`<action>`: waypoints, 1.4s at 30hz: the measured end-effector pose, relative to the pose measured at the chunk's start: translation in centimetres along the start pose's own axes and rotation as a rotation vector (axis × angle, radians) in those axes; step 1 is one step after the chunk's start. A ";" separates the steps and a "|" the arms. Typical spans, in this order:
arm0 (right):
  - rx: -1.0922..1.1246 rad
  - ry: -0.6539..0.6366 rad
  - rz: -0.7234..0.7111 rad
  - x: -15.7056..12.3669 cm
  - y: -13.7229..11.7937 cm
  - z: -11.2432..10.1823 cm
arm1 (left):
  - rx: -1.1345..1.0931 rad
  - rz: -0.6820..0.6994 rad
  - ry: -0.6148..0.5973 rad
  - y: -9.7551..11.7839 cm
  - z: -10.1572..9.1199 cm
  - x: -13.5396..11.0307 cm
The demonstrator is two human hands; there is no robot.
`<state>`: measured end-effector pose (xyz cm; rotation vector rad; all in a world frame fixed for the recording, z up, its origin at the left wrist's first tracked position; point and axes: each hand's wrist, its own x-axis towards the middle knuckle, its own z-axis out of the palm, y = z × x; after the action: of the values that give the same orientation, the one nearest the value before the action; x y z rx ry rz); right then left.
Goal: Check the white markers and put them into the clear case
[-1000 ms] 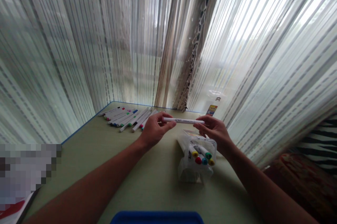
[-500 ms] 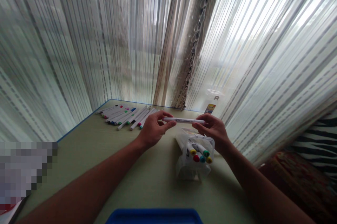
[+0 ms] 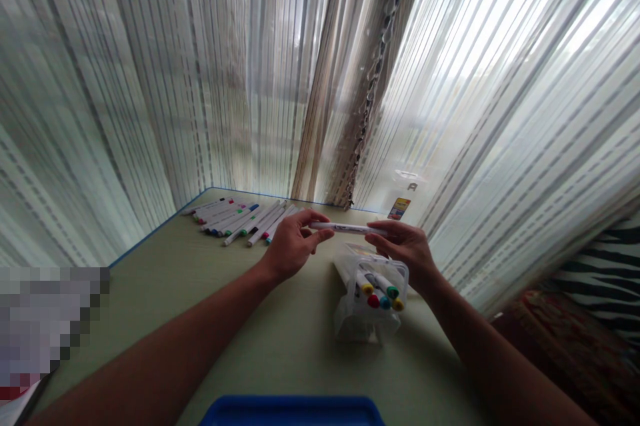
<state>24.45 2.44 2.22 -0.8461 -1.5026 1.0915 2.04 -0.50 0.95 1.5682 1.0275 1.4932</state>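
Observation:
A white marker pen (image 3: 347,229) lies level in the air between both hands, dark print on its barrel. My left hand (image 3: 295,243) pinches its left end between thumb and fingers. At the other end, my right hand (image 3: 403,244) closes its thumb and fingertips on the pen. Just below the right hand, a clear plastic case (image 3: 367,326) lies on the table with several markers (image 3: 377,289) inside, their yellow, red, blue and green ends facing me. More white markers (image 3: 240,221) are spread behind my left hand.
The pale green table (image 3: 280,346) has a blue edge. A blue tray-like object (image 3: 293,411) sits at the near edge. Clear packaging with a label (image 3: 399,208) stands at the back by the striped curtains (image 3: 260,79). A pixelated area covers the left side.
The fingers of my right hand have slid slightly further left along the marker pen, covering more of its right end. Otherwise little differs.

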 end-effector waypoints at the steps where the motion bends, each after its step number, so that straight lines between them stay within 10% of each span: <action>1: -0.005 0.004 0.004 0.0 0.0 0.0 | 0.004 0.001 -0.001 0.0 0.0 0.0; 42: 0.111 -0.018 0.010 0.4 0.3 -0.5 | -0.188 -0.130 0.024 -0.3 0.2 0.1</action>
<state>24.86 3.00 2.05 -0.7689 -1.4399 1.1817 2.24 -0.30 0.74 1.3303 0.9540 1.4762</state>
